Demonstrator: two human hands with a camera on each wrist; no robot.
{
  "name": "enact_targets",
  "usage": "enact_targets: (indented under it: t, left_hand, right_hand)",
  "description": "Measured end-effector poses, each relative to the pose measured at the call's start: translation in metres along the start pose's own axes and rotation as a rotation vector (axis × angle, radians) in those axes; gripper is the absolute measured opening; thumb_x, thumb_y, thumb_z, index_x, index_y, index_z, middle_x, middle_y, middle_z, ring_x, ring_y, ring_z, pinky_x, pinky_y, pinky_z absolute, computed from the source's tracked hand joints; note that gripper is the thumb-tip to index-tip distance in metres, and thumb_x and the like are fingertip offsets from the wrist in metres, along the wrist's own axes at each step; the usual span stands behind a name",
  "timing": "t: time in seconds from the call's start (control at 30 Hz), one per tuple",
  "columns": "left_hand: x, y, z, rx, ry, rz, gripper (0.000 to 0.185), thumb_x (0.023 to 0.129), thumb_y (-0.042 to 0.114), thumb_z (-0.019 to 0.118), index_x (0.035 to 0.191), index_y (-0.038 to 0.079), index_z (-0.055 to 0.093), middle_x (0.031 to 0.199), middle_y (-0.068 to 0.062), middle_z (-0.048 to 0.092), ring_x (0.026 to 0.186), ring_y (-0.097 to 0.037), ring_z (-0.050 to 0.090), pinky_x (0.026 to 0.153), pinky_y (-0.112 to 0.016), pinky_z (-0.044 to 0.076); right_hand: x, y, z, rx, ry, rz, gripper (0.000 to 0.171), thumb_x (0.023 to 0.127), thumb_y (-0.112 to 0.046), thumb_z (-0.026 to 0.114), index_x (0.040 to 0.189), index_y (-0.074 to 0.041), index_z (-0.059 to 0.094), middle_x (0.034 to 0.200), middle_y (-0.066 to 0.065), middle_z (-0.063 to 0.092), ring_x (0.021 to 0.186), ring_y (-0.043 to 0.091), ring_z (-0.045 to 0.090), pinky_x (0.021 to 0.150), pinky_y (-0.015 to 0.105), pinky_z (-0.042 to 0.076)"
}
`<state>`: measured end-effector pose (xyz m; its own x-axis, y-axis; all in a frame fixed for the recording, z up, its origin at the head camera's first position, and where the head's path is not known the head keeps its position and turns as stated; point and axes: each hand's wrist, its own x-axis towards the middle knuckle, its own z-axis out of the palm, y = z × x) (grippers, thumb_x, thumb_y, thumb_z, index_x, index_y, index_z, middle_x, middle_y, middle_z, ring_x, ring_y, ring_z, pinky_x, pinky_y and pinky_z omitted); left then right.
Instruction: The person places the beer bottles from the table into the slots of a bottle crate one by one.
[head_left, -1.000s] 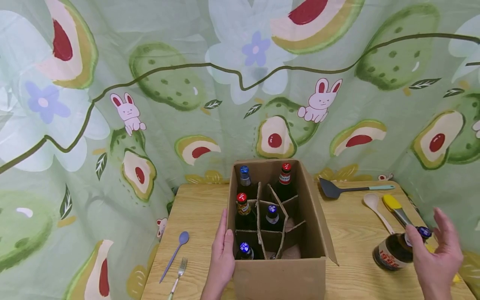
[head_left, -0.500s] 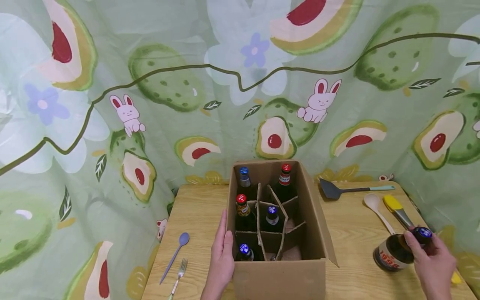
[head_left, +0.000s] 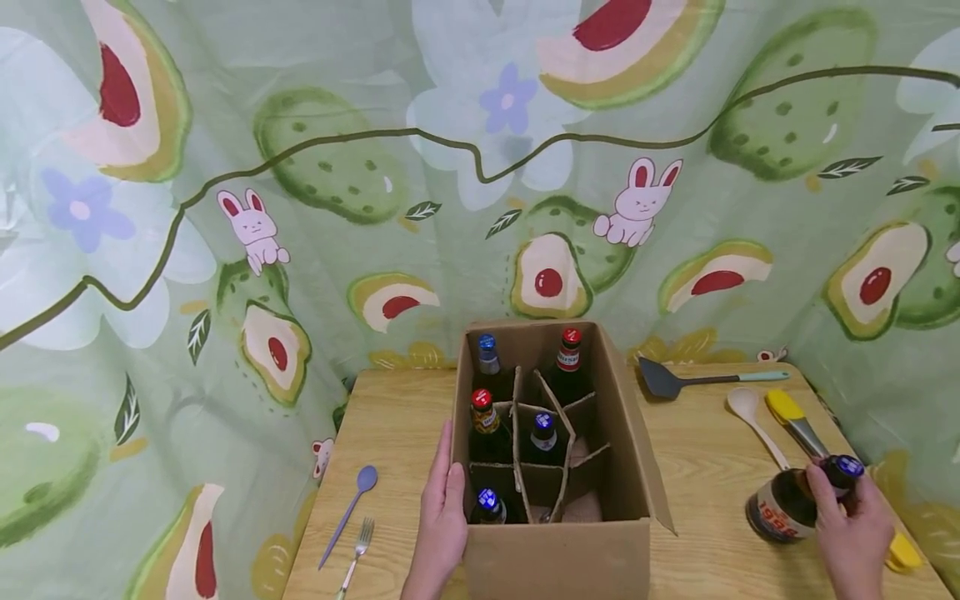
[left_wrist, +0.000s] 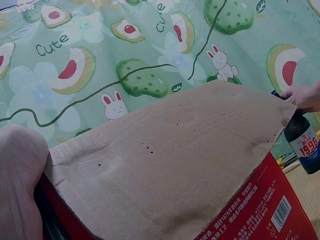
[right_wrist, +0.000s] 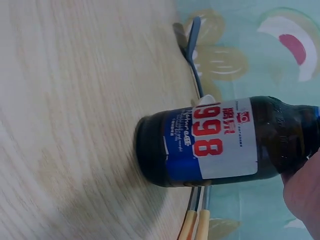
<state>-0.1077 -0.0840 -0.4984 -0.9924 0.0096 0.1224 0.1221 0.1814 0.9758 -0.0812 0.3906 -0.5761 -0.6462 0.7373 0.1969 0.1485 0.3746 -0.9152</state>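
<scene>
A dark beer bottle [head_left: 783,504] with a blue cap and a white-and-blue 1998 label is at the right of the table. My right hand [head_left: 855,525] grips its neck; I cannot tell whether the base touches the tabletop. To its left is an open cardboard box [head_left: 558,554] with cardboard dividers, its outer side red in the left wrist view. My left hand [head_left: 442,517] rests along the box's left side, its fingers fairly straight. Several bottles stand in the compartments, among them a red-capped bottle [head_left: 570,358] at the back and a blue-capped bottle [head_left: 489,504] at front left.
Right of the box lie a dark spatula [head_left: 660,379], a cream spoon [head_left: 744,404] and a yellow-ended metal utensil [head_left: 786,407]. At left are a purple spoon [head_left: 366,477] and a fork [head_left: 363,537]. A patterned curtain [head_left: 450,250] surrounds the wooden table [head_left: 405,408].
My right hand, spread beside the bottle a second ago, has closed round its neck. The bottle has barely shifted. My left hand stays at the box's side.
</scene>
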Motion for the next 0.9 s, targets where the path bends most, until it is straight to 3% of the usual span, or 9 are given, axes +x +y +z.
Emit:
enact_targets:
  t: [0.1,0.23,0.43,0.73,0.9]
  left_hand:
    - [-0.001,-0.001,-0.001,-0.011,-0.008,0.001,0.054,0.116,0.018,0.030,0.169,0.021,0.018,0.174,0.001,0.015,0.160,-0.026,0.012,0.119,-0.011,0.011]
    - [0.000,-0.002,-0.002,-0.016,-0.027,0.015,0.054,0.116,0.018,0.029,0.169,0.021,0.017,0.175,0.000,0.014,0.160,-0.026,0.011,0.119,-0.011,0.011]
    - [0.000,-0.002,-0.002,-0.014,-0.017,0.024,0.054,0.116,0.014,0.029,0.169,0.020,0.018,0.174,0.000,0.015,0.160,-0.026,0.011,0.120,-0.013,0.011]
    - [0.001,-0.002,0.000,0.002,-0.017,0.024,0.054,0.116,0.017,0.030,0.169,0.017,0.018,0.174,0.000,0.016,0.160,-0.024,0.014,0.120,-0.012,0.011]
    - [0.001,-0.001,-0.002,0.001,-0.012,0.020,0.054,0.116,0.014,0.029,0.169,0.018,0.018,0.174,0.000,0.016,0.160,-0.024,0.013,0.120,-0.012,0.010]
  right_hand:
    - [-0.004,0.002,0.001,-0.014,0.010,0.004,0.024,0.104,-0.024,0.067,0.125,-0.015,0.069,0.096,-0.034,0.052,0.085,-0.016,0.050,0.075,-0.003,0.038]
    - [-0.005,0.003,0.002,0.071,0.059,0.030,0.025,0.101,-0.019,0.071,0.125,-0.015,0.073,0.094,-0.033,0.059,0.081,-0.015,0.056,0.073,-0.003,0.042]
    - [-0.001,-0.007,0.009,0.225,0.158,0.014,0.035,0.089,-0.002,0.081,0.123,0.006,0.074,0.085,-0.031,0.069,0.079,-0.013,0.066,0.073,0.002,0.050]
    - [-0.004,-0.020,0.010,0.257,0.241,-0.026,0.033,0.087,-0.003,0.083,0.118,0.006,0.076,0.087,-0.026,0.071,0.081,-0.011,0.069,0.073,0.003,0.051]
    - [-0.004,-0.042,0.011,0.222,0.259,-0.148,0.026,0.089,-0.005,0.082,0.110,0.009,0.078,0.087,-0.025,0.071,0.081,-0.009,0.069,0.075,0.005,0.052]
